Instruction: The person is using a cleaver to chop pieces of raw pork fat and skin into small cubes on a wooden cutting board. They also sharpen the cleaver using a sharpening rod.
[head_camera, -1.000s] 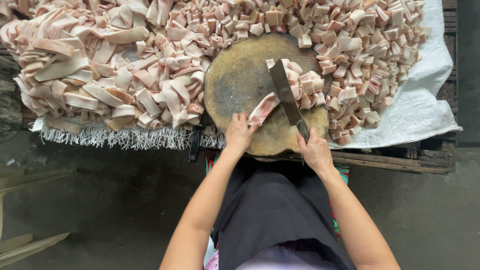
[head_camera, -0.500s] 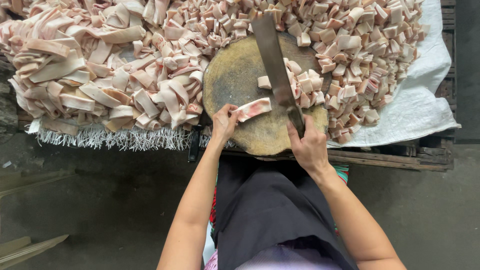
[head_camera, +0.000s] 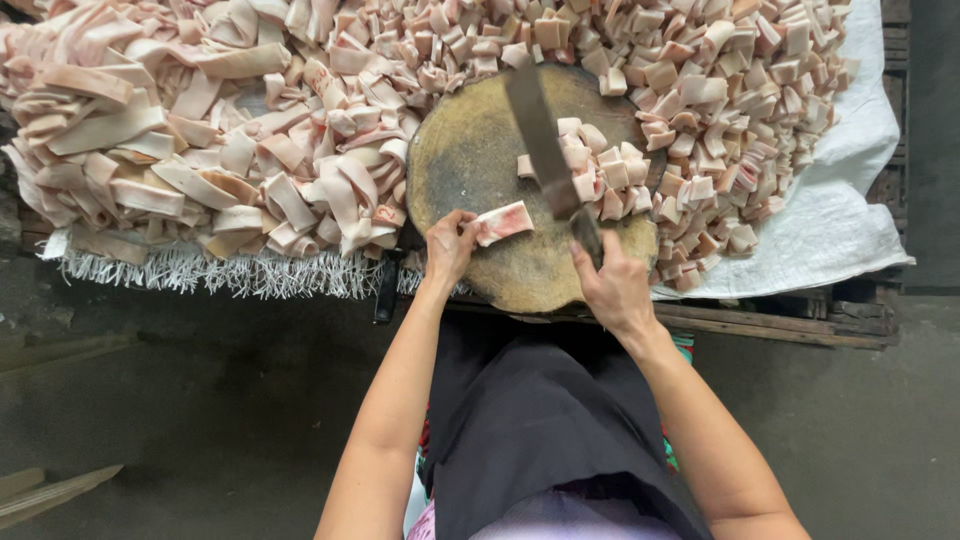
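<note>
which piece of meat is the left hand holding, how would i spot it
Find the round wooden chopping block in the middle, between the heap of long strips on its left and the heap of small cubes on its right. The strip lies on the block's near part, pinched by the left hand. It alone lies separate, left of the cleaver.

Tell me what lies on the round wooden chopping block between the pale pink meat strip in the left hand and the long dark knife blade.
Head view: only bare chopping block separates meat strip and knife blade.
</note>
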